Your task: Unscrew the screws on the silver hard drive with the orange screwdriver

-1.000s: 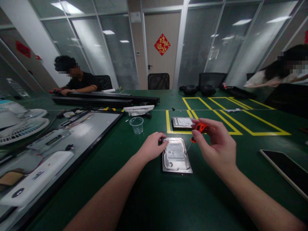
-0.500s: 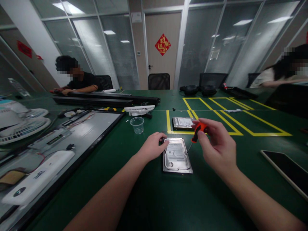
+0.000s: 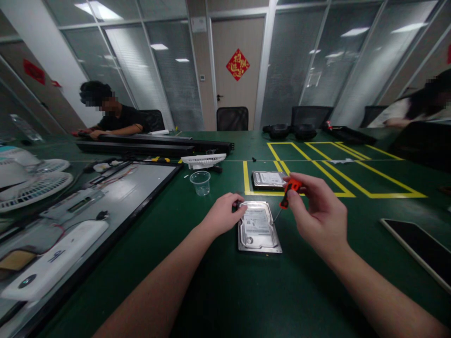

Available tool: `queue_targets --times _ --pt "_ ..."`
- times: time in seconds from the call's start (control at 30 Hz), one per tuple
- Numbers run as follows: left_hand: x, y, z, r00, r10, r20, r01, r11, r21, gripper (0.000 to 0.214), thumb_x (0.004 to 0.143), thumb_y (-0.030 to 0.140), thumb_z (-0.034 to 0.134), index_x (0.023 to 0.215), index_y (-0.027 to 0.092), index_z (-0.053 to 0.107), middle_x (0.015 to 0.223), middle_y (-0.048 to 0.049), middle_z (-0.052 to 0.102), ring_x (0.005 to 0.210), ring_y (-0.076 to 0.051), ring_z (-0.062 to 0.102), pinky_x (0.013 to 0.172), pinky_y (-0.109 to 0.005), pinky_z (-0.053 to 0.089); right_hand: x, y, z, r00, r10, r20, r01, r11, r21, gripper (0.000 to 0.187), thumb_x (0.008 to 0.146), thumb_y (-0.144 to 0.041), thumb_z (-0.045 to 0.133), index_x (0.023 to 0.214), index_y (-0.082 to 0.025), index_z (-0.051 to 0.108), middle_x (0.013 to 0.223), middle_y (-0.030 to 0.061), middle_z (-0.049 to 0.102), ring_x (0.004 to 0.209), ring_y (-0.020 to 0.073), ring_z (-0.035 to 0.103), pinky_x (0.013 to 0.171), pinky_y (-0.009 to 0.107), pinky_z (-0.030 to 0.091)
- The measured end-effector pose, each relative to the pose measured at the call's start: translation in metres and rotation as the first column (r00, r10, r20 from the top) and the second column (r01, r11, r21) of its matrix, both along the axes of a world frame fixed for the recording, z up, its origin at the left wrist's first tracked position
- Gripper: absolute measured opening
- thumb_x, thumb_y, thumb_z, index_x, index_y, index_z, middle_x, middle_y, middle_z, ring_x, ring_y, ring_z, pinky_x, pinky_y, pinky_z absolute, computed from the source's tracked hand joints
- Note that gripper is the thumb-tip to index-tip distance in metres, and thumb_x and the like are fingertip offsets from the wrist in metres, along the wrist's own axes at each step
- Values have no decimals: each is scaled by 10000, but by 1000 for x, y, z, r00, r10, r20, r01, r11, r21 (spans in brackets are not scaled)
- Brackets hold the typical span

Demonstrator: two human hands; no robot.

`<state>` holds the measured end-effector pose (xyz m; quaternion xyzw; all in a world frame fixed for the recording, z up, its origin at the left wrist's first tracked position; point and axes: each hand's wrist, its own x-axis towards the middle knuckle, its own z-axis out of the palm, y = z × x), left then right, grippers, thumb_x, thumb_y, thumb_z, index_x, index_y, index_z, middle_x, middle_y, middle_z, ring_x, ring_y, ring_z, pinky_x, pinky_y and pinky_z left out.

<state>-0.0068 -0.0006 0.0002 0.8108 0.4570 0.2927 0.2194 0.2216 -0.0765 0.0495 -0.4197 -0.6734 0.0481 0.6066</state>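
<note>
A silver hard drive (image 3: pixel 259 228) lies flat on the green table, label side up, right in front of me. My left hand (image 3: pixel 223 215) is curled against its upper left corner, fingers closed on the edge. My right hand (image 3: pixel 319 211) pinches a small screwdriver with an orange and black handle (image 3: pixel 288 191); its thin shaft slants down to the drive's right edge. A second hard drive (image 3: pixel 268 179) lies further back, inside a yellow-taped rectangle.
A clear plastic cup (image 3: pixel 200 182) stands left of the drives. A large opened flat panel (image 3: pixel 105 197) with white fan parts fills the left side. A dark tablet (image 3: pixel 419 249) lies at the right. Two other people sit at the far left and far right.
My right hand has turned the screwdriver handle slightly between its fingers. The left hand and the drive have stayed put.
</note>
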Motion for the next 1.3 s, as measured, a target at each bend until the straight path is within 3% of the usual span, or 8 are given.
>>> queue_targets --times 0.13,0.4,0.73,0.87,1.0,1.3 --pt "0 0 0 1000 4 -10 -4 1000 -1 265 973 376 616 1116 192 741 1095 -89 715 979 -232 665 869 -369 545 -1 -1 -1 997 61 -44 -62 998 -26 347 972 -213 617 1308 -300 632 1257 77 712 1133 257 700 975 499 580" --pt "0 -1 2 1000 2 -3 -2 1000 -3 259 971 371 621 1121 197 741 1101 -89 713 991 -235 668 875 -368 547 2 5 1 995 -81 59 78 995 57 354 881 -242 761 1220 -297 674 1113 58 664 960 232 668 844 444 591" --pt "-1 1 -1 1000 -4 5 4 1000 -4 275 976 388 618 1133 197 737 1118 -84 709 988 -225 665 871 -365 547 -1 0 -1 997 61 -44 -63 997 -34 356 969 -214 630 1313 -306 626 1259 73 700 1141 255 695 985 486 569" --pt "-1 2 -3 1000 -7 7 7 1000 6 280 975 390 620 1140 195 734 1109 -88 707 988 -231 666 872 -369 545 2 4 -1 999 -31 22 31 999 29 382 888 -235 754 1251 -300 651 1167 61 669 1036 240 677 900 443 579" --pt "0 2 -2 1000 -6 -4 6 1000 14 270 973 378 620 1115 183 740 1080 -89 708 962 -228 664 868 -369 543 3 5 1 994 -85 64 81 995 60 347 881 -235 763 1212 -290 673 1111 52 664 967 222 662 851 425 573" --pt "-1 1 -1 1000 -9 8 9 1000 13 273 973 381 616 1113 186 745 1069 -80 705 960 -225 662 860 -368 539 -1 0 0 996 70 -55 -71 997 -25 325 989 -213 599 1302 -291 636 1219 75 710 1119 250 700 971 486 565"
